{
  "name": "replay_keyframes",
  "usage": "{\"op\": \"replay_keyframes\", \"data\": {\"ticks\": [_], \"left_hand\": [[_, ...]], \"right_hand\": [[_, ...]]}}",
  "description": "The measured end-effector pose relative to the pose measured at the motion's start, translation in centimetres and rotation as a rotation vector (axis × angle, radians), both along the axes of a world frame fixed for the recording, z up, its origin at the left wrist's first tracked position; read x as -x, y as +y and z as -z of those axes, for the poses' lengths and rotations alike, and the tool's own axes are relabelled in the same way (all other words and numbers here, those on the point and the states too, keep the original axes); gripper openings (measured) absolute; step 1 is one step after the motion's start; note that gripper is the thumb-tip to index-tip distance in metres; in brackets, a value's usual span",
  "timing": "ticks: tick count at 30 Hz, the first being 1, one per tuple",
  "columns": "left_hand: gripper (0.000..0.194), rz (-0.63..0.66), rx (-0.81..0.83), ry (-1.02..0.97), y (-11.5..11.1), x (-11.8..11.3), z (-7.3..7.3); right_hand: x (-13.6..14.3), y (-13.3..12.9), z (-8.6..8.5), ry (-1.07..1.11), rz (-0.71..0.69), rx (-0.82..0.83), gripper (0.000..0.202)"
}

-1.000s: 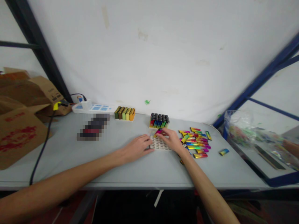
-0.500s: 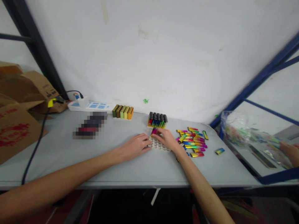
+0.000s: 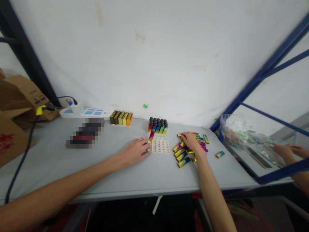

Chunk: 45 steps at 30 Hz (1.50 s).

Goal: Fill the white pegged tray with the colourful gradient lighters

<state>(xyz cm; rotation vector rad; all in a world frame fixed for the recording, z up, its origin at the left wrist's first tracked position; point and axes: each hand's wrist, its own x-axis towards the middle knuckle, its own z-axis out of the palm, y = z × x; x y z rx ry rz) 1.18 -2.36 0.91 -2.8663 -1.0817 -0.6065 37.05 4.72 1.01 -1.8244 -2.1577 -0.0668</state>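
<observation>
A white tray with rows of holes (image 3: 160, 147) lies on the table, with one magenta and yellow lighter (image 3: 152, 136) upright at its back left corner. My left hand (image 3: 138, 149) rests at the tray's left edge, its fingers together against it; whether they grip it is hard to see. Over on the right, my right hand (image 3: 191, 142) reaches down into a loose pile of shiny coloured lighters (image 3: 181, 155), and its fingertips are hidden among them. Behind the tray, a full block of black-topped lighters (image 3: 158, 126) stands near the wall.
Another block of lighters (image 3: 121, 118) stands left of centre, by a power strip (image 3: 91, 112). Cardboard boxes (image 3: 21, 109) and a black cable are at far left. A lone lighter (image 3: 220, 154) lies right. Beyond the blue frame (image 3: 260, 77), another person's hands handle plastic bags.
My right hand has left the tray and moved right to the pile, letting go of the magenta lighter. My left hand has stayed beside the tray. The camera view has shifted slightly.
</observation>
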Motion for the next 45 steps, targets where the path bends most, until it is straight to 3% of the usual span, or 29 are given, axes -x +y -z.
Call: {"op": "replay_keyframes", "data": {"ticks": [7, 16, 20, 22, 27, 37, 45], "left_hand": [[0.013, 0.007, 0.018, -0.017, 0.0, 0.0, 0.1], [0.012, 0.045, 0.006, -0.057, 0.3, 0.1, 0.4], [0.012, 0.052, 0.010, -0.050, 0.4, 0.1, 0.4], [0.013, 0.055, 0.004, -0.044, 0.4, 0.1, 0.5], [0.014, 0.051, 0.001, -0.038, 0.4, 0.0, 0.6], [0.014, 0.060, 0.022, -0.054, 0.3, -0.2, 0.4], [0.012, 0.076, 0.030, -0.074, 0.2, -0.3, 0.6]], "right_hand": [[0.3, 0.3, 0.0, 0.030, -0.109, 0.030, 0.025], [0.9, -0.4, -0.4, 0.266, -0.200, -0.129, 0.021], [3.1, -1.8, -2.2, 0.407, -0.224, -0.122, 0.033], [4.6, -2.6, -3.0, 0.430, -0.302, -0.148, 0.032], [7.9, -3.5, -3.3, 0.472, -0.469, -0.113, 0.032], [10.7, -3.0, -2.2, 0.449, -0.519, -0.107, 0.041], [12.1, -2.9, -1.8, 0.447, -0.438, -0.158, 0.052]]}}
